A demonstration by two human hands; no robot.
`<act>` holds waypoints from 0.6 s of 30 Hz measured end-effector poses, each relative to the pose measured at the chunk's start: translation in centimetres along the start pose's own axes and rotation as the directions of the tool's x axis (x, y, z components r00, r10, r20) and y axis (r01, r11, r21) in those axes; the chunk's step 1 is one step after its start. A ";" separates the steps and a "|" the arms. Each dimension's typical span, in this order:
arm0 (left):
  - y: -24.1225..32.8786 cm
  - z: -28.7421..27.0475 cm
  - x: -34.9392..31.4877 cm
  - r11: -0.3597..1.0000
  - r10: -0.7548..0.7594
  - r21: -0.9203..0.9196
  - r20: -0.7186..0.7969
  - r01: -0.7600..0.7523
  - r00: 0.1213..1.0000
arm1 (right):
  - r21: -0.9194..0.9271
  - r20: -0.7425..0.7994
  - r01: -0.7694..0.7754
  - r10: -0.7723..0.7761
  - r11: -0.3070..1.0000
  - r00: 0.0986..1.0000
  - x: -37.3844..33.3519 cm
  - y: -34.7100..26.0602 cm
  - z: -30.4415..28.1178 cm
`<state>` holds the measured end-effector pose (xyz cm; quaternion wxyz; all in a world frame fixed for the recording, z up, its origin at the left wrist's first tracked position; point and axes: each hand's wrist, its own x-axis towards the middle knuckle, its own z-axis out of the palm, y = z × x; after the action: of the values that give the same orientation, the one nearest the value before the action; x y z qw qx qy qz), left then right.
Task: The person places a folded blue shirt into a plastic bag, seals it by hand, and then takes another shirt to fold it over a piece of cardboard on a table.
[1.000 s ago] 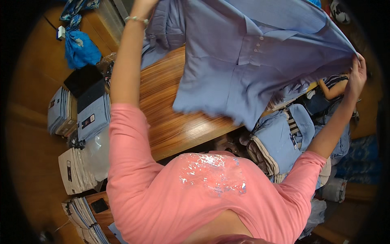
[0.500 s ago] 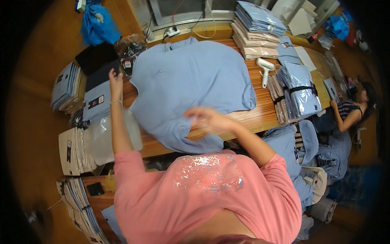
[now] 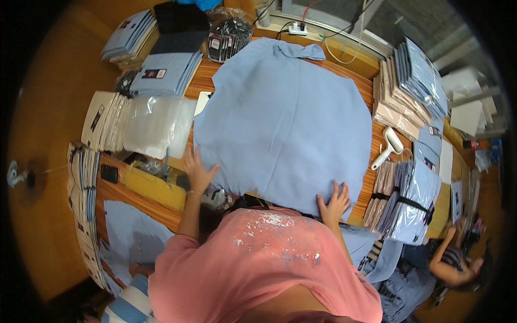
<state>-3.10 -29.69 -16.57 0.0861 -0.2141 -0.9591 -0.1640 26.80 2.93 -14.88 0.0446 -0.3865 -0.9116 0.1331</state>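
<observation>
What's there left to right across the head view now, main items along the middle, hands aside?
Beige folded clothes → clear plastic bags → spread blue shirt → white lint roller → white sheet.

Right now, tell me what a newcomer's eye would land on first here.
Probably the big light-blue shirt spread across the middle of the wooden table, with the left hand and right hand at its near corners. Next, the white roller lying just right of it, and the shiny wrapped bundle with a black band, nearer the person on that side.
</observation>
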 end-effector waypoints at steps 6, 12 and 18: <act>-2.1 0.6 2.0 0.796 -0.355 -0.398 0.305 0.457 0.884 | -0.032 -0.111 0.061 -0.065 0.998 0.992 4.3 2.7 1.8; 1.2 -1.0 8.1 0.985 -0.072 -0.162 -0.032 0.066 0.997 | 0.095 -0.298 0.161 -0.126 0.982 0.946 8.7 1.8 -2.1; 4.9 9.2 21.1 0.996 -0.087 -0.038 -0.118 0.083 0.989 | -0.088 -0.217 0.095 -0.112 0.992 0.970 24.4 3.2 2.6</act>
<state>-20.70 -14.16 -18.82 0.1328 -0.1642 -0.9576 -0.1959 11.53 21.96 -18.81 0.1376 -0.3524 -0.9242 0.0515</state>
